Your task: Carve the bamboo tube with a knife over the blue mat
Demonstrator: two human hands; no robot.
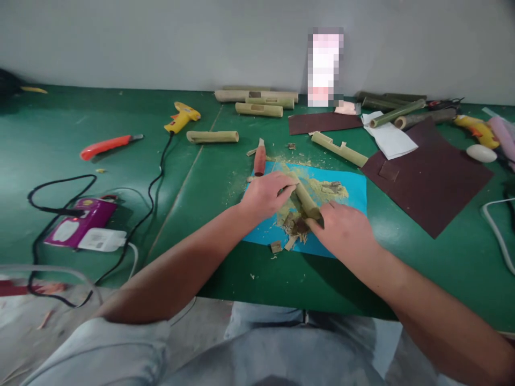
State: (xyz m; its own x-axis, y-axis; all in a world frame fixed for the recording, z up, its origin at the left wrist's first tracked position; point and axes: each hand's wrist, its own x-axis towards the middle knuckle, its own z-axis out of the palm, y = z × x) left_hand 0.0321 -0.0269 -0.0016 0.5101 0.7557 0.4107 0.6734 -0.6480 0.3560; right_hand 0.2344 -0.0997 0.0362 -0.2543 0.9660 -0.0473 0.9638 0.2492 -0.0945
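Note:
A short pale-green bamboo tube (306, 200) lies slantwise between my hands, over a blue sheet (354, 185). At its far end, the fingers of my left hand (267, 192) are closed on it. My right hand (344, 226) wraps round the near end, its thumb underneath. Sawdust, shavings and bark scraps (295, 224) cover the sheet below the tube. Just beyond my left hand lies a chisel-like tool with a reddish wooden handle (260, 161). Whether a small piece sits in my left fingertips is not clear.
Cut bamboo tubes (259, 110) lie at the back, and a notched one (340, 149) at right by brown sandpaper (432, 187). On the left are a yellow glue gun (183, 118), a red-handled cutter (107, 146) and a purple power strip (86, 220) with trailing cables.

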